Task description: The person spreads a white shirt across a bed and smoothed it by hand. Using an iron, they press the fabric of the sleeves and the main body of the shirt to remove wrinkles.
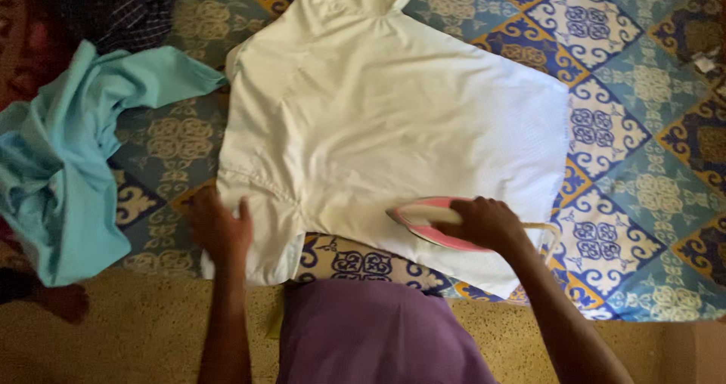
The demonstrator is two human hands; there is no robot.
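A white shirt [393, 119] lies spread flat on a patterned blue, yellow and white cloth [628, 150]. My right hand [488, 221] grips the handle of a pink and white iron [423, 219], which rests on the shirt's near edge with its tip pointing left. My left hand [219, 229] presses flat, fingers apart, on the shirt's near left sleeve.
A crumpled light blue garment [68, 157] lies at the left, partly over the patterned cloth. A dark checked fabric [128, 10] sits at the top left. A tan carpet [136, 331] runs along the near side. My purple clothing [378, 339] fills the bottom centre.
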